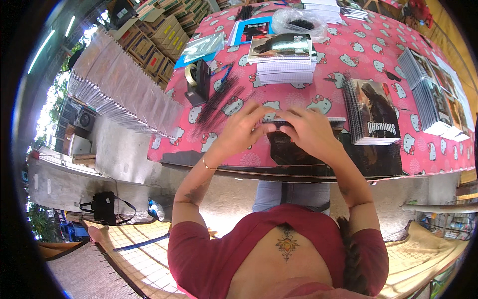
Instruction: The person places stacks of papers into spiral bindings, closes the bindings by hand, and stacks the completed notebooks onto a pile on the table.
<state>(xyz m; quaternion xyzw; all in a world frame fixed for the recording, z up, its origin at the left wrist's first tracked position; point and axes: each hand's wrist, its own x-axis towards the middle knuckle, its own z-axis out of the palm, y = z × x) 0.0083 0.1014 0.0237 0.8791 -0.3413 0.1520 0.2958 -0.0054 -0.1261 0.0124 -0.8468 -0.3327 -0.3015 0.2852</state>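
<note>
My left hand (243, 128) and my right hand (309, 130) meet over a dark-covered notebook (298, 152) lying at the near edge of the pink patterned table (358, 55). The fingers of both hands pinch its far edge, where a thin spine strip shows between them. I cannot make out whether a black coil is in the fingers. A loose pile of black spiral coils (224, 99) lies just left of my left hand. Right of my right hand stands a stack of spiral-bound notebooks (376, 114) with a dark figure on the cover.
Behind the hands sits a stack of white paper blocks (284, 70) topped by a cover. A tape dispenser (196, 79) stands at the left, a clear plastic bag (298, 22) at the back, and fanned printed covers (433, 94) at the right. A long row of wrapped notebooks (119, 89) and cardboard boxes (159, 35) stand off the table's left.
</note>
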